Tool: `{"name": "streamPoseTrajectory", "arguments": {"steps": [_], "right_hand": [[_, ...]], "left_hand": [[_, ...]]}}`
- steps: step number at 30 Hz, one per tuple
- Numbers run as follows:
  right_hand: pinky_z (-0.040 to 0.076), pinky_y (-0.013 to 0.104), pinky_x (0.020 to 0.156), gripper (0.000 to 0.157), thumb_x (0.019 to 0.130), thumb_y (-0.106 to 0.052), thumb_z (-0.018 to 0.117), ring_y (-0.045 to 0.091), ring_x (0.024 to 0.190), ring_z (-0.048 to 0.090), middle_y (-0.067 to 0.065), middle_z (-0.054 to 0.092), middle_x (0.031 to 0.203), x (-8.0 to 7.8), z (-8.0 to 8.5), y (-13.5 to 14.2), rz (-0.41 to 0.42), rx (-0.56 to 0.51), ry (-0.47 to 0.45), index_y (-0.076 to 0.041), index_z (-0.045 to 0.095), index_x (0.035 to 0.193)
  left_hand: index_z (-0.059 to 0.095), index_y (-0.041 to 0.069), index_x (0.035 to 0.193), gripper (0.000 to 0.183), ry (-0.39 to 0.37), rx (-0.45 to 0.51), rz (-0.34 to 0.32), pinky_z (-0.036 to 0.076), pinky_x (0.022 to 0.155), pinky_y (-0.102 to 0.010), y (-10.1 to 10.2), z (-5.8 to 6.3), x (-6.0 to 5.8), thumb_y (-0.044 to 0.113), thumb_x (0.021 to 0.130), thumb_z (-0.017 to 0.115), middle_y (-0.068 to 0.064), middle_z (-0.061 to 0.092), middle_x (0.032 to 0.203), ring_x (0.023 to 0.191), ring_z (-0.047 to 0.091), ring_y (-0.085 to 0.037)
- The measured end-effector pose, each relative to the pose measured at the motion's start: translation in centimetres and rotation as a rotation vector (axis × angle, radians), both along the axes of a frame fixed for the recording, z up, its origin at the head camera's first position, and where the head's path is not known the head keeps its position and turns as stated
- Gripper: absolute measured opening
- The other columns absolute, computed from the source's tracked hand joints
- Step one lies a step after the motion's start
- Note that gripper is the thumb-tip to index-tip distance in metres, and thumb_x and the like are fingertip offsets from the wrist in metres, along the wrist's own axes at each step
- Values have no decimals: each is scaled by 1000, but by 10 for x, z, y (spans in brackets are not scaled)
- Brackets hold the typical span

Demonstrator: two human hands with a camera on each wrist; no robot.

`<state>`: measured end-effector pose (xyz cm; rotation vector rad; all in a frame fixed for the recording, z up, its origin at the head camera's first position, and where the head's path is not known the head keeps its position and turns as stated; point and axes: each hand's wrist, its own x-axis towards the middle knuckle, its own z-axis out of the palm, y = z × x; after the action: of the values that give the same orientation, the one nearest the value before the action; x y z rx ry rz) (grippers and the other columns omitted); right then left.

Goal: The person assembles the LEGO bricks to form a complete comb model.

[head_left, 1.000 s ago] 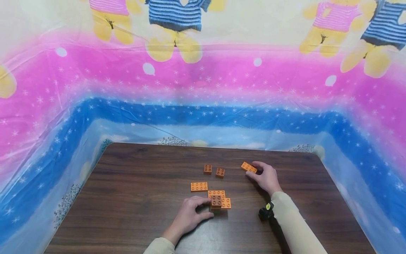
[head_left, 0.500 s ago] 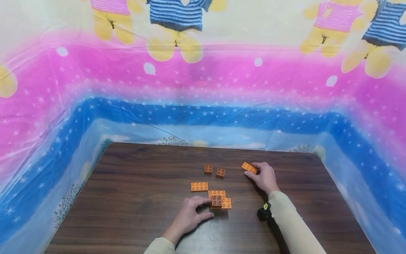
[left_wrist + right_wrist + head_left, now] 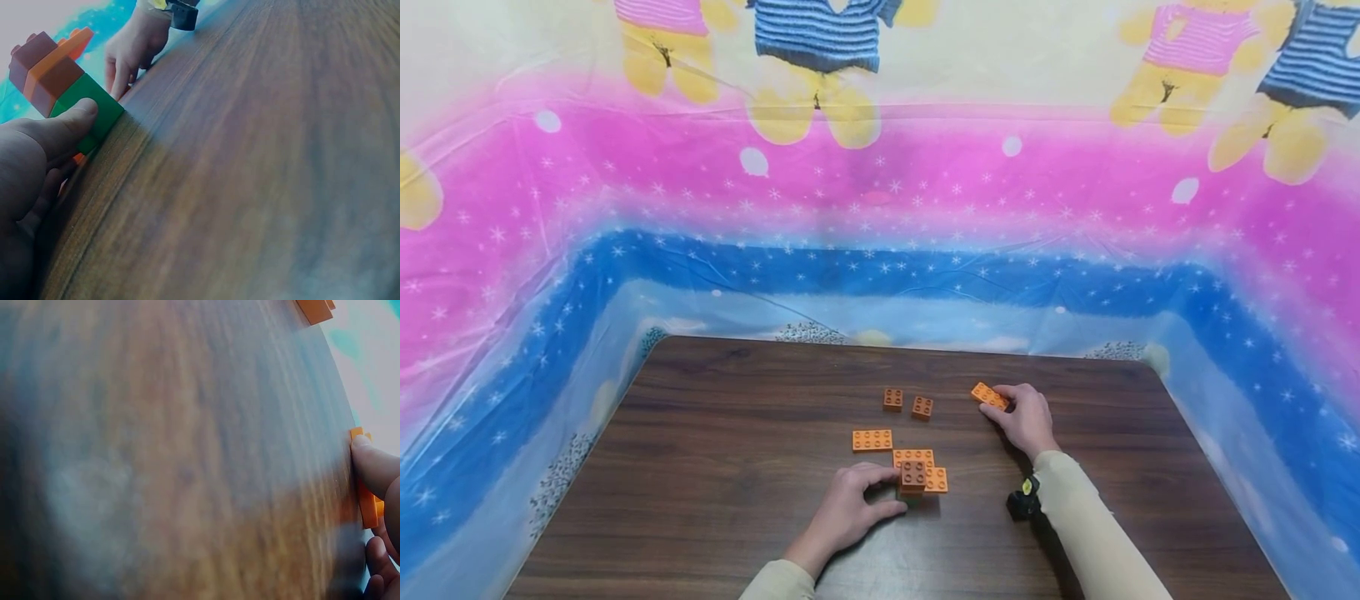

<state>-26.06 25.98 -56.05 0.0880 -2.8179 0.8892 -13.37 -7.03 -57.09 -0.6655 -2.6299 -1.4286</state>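
On dark table (image 3: 737, 417), brick stack (image 3: 913, 476) (green low, brown uppermost) was gripped by left hand (image 3: 848, 505). Orange brick (image 3: 987, 393), farther out to right, was pinched by right hand (image 3: 1028, 419). Two small brown bricks (image 3: 892, 400) were seen beyond stack.

Head view evenly bright; wrist views hazy, the tabletop (image 3: 187, 456) glare-washed and seemingly out of focus.

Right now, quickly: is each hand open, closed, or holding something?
Left hand: holding the stack, thumb on its green brick.
Right hand: pinching an orange brick.
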Motion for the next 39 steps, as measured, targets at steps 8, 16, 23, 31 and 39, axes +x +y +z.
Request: {"name": "streamPoseTrajectory", "arguments": {"steps": [8, 16, 23, 31, 39], "right_hand": [[50, 53, 90, 42, 95, -27, 81, 33, 104, 60, 17, 69, 117, 1, 1, 2, 22, -9, 6, -2, 74, 128], [52, 55, 93, 42, 96, -27, 80, 35, 107, 62, 20, 68, 123, 1, 2, 4, 29, -40, 0, -2, 73, 130], [54, 55, 96, 44, 97, -29, 79, 35, 110, 63, 19, 67, 126, 6, 3, 7, 20, -114, -34, -6, 72, 133], [56, 51, 94, 43, 95, -33, 81, 31, 106, 63, 16, 68, 126, 12, 13, 6, 43, -154, -29, -10, 74, 131], [60, 34, 79, 41, 92, -35, 83, 23, 96, 66, 8, 69, 121, 29, 30, -7, 116, -201, -5, -15, 76, 127]], "left_hand": [[79, 13, 120, 40, 14, 4, -1, 59, 97, -38, 0, 0, 0, 27, 84, 91, 2, 78, 114, 109, 71, -15], [79, 13, 121, 40, 3, 1, -1, 58, 97, -39, 0, -1, 0, 28, 85, 90, 2, 78, 115, 109, 71, -15], [79, 14, 121, 40, 1, -1, -1, 58, 97, -39, 0, 0, 0, 28, 85, 90, 2, 78, 115, 109, 71, -15], [79, 13, 120, 39, -3, 14, -9, 59, 96, -40, 0, 2, -2, 26, 85, 90, 2, 78, 115, 108, 71, -16], [79, 13, 121, 41, 5, 10, -8, 59, 97, -40, 0, 0, -1, 27, 84, 91, 1, 78, 115, 109, 72, -17]]}}
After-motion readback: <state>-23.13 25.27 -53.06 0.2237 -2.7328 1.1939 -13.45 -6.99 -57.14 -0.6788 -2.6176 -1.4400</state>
